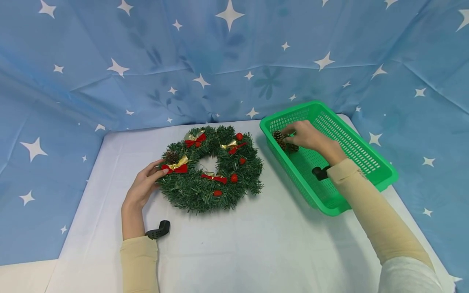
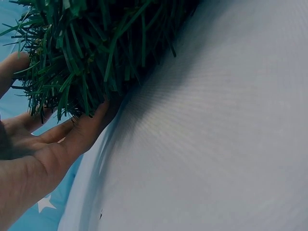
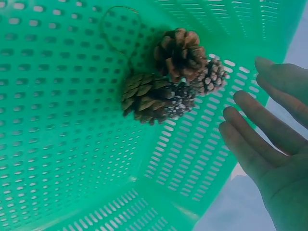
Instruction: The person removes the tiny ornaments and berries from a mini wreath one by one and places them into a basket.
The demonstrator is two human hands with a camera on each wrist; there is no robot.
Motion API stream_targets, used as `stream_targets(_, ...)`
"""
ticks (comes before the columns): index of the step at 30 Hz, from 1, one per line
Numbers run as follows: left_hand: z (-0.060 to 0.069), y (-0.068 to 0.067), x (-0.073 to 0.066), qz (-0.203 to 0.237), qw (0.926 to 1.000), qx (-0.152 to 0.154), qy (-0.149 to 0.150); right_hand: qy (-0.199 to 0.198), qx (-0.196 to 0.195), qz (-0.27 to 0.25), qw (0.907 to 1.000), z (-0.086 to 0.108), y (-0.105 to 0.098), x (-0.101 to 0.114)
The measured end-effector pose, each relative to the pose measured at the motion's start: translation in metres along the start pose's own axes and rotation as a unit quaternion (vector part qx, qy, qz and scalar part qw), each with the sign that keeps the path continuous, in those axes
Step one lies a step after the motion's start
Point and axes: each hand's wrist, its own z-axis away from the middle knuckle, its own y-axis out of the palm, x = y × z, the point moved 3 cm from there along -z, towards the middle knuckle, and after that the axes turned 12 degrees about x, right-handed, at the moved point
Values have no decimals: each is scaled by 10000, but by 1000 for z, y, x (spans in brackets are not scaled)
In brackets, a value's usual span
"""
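A green Christmas wreath (image 1: 194, 199) lies on the white-covered table, trimmed with red-and-gold bows (image 1: 177, 167), red berries (image 1: 234, 178) and a pine cone (image 1: 171, 157) at its left. My left hand (image 1: 141, 187) grips the wreath's left edge; in the left wrist view its fingers (image 2: 79, 137) reach under the needles, with the thumb on the other side. Over the far left corner of a green basket (image 1: 293, 175), my right hand (image 1: 307, 136) hovers beside several pine cones (image 3: 180, 53). Its fingers (image 3: 260, 113) are spread and apart from the cones in the right wrist view.
Slotted walls enclose the green basket, which stands at the table's right. A thin cord loop (image 3: 103, 29) extends from one cone. Blue star-patterned cloth (image 1: 227, 53) hangs behind and beside the white table (image 1: 227, 248).
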Motion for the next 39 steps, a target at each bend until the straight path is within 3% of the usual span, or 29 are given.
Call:
stream_targets(15, 2, 0, 0, -19, 10000, 50, 19, -593, -315, -7, 9977, -2, -14, 42)
stream_targets(21, 2, 0, 0, -19, 10000, 48, 36, -649, -359, -126, 9972, -4, -18, 57)
stream_targets(39, 0, 0, 1, -26, 10000, 27, 36, -978, -169, -66, 9950, -15, -16, 89)
